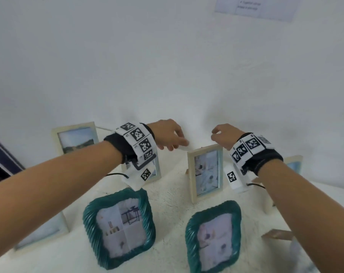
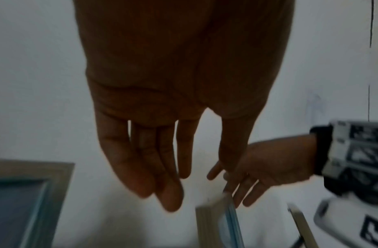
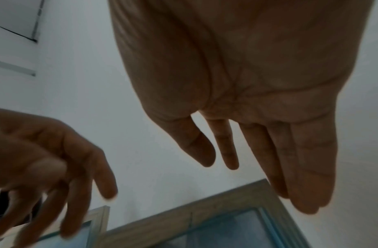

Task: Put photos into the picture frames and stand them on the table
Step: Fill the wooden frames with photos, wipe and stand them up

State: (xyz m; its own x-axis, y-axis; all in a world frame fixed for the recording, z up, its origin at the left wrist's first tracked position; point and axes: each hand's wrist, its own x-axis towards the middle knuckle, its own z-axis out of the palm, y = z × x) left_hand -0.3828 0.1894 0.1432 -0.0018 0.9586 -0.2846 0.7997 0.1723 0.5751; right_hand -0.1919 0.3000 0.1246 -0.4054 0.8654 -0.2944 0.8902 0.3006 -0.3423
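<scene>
A staged recording room is suggested: a bare white wall (image 1: 127,66) with a taped printed sheet (image 1: 256,6) is seen beyond the fingers (image 1: 179,141), and a white counter (image 1: 171,186) below them.

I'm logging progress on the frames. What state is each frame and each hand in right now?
Centre wooden frame: upright, photo in.
Two teal frames: upright, photos in.
Back-left wooden frame: upright, photo in.
Left hand: open, holding nothing.
Right hand: open, above the centre frame's top; contact unclear.
</scene>
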